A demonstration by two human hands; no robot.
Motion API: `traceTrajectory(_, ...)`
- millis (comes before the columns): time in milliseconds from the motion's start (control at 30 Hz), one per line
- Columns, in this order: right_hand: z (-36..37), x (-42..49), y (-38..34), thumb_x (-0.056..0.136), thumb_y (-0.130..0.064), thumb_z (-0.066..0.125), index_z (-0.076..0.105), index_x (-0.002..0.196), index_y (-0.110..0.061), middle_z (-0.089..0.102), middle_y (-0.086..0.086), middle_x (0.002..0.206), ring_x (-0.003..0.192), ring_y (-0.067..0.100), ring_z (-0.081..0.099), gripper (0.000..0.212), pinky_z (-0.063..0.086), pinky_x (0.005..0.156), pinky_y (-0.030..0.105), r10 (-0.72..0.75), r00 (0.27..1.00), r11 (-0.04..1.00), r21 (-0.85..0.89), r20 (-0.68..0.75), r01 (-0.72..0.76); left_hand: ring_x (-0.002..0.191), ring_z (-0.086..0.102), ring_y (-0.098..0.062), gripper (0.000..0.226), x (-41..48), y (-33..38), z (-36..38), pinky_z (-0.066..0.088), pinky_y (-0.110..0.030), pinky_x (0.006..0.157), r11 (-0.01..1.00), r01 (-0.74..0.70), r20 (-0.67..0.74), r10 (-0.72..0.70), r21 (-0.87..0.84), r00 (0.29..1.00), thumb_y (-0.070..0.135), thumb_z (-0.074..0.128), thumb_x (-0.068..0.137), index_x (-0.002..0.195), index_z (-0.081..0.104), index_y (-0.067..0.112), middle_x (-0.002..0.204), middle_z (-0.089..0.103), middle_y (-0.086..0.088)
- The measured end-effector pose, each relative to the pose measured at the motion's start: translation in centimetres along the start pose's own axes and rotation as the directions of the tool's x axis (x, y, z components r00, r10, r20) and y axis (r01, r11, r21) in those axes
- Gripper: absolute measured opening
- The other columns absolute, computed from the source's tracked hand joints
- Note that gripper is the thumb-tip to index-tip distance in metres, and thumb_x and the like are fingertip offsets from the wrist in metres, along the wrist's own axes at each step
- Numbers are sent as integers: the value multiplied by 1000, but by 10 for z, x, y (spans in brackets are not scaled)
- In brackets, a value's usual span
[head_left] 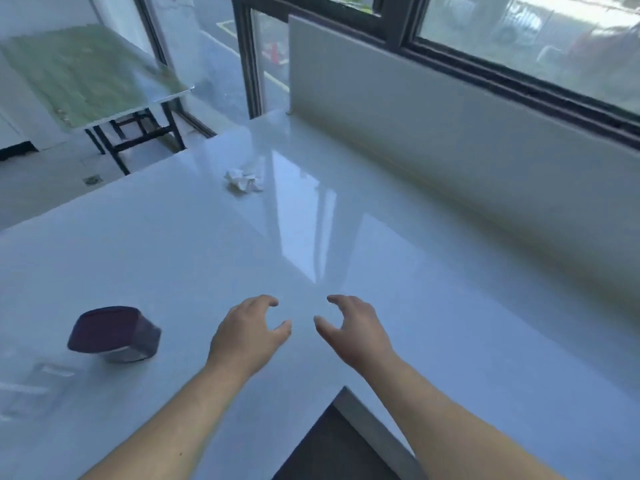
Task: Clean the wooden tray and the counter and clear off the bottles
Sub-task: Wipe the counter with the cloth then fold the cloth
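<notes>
The glossy white counter (398, 306) fills most of the view and turns an inner corner near my body. My left hand (247, 336) and my right hand (355, 329) hover side by side just above its middle, fingers curled and apart, holding nothing. A crumpled white tissue (243, 181) lies farther back on the counter, well beyond both hands. A dark purple container (114, 334) stands on the counter to the left of my left hand. No wooden tray and no bottles are in view.
A white upstand (433, 133) runs along the counter's far edge under a dark-framed window (519, 46). Beyond the counter's left end stands a green-topped folding table (86, 74) on the floor. A faint clear object (31, 386) lies at the near left, blurred.
</notes>
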State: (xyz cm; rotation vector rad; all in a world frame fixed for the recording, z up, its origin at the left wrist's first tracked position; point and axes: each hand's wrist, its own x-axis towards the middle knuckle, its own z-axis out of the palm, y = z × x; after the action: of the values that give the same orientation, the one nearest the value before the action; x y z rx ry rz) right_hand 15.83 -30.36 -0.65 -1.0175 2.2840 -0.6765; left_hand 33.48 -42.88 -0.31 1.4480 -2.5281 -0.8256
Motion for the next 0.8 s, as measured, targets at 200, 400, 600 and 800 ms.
traceTrajectory(200,-104,-95,161,93,-57,54,47,149,-28,49,-7,151,142,17,35,64,35,113,34,139,975,978,-128,-173,-162,127,54,-10,55,-29,134,102,47,-33,97,971,-238,309,227,-2,924,60,65,86,135,56,38,141,57,15)
traceTrajectory(400,-157,-226,314,100,-53,48,38,157,-25,38,-3,161,151,17,24,64,20,122,31,313,894,929,-90,-322,-358,132,48,-3,60,-107,267,227,43,-26,91,866,-498,495,455,-52,740,64,61,85,140,51,41,144,52,23)
traceTrajectory(600,-176,-333,415,100,-55,43,29,160,-31,24,-8,169,158,16,10,65,10,125,31,425,849,891,-22,-314,-454,143,27,6,67,-209,348,327,37,-19,105,709,-697,607,602,-107,519,69,50,82,145,44,46,153,29,35)
traceTrajectory(800,-187,-392,461,95,-56,44,43,155,-32,41,-7,162,152,19,32,65,14,121,25,292,940,946,-91,-178,-311,141,31,5,61,-263,368,358,36,-19,107,654,-750,619,628,-93,471,59,54,83,141,55,41,157,30,31)
